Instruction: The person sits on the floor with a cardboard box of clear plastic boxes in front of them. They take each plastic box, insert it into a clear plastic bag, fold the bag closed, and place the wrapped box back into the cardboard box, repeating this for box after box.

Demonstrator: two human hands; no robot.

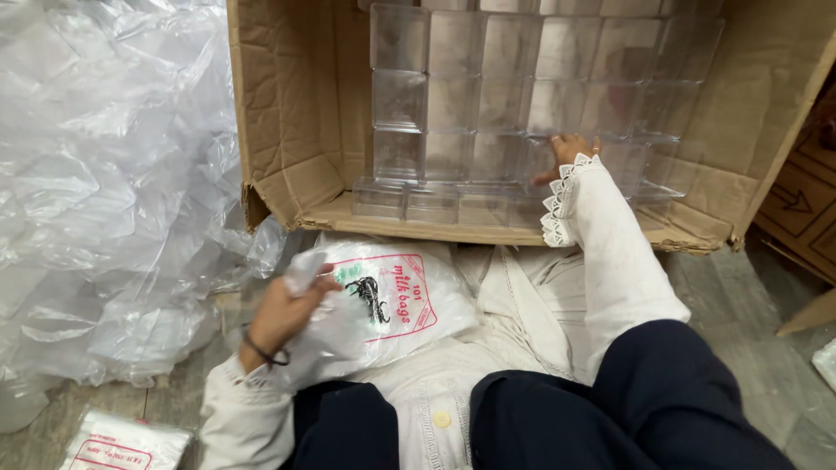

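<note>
My left hand grips the top corner of a pack of clear plastic bags with a red printed label, lying on my lap. My right hand reaches into a large cardboard box lying on its side and rests on the stacked clear plastic boxes inside, near the lower row. The fingers are bent over a box's edge; whether they grip it I cannot tell. Both sleeves are white with lace cuffs.
A big heap of crumpled clear plastic sheeting fills the left side. Another pack of bags lies on the floor at bottom left. Brown cartons stand at the right edge. The floor is grey wood.
</note>
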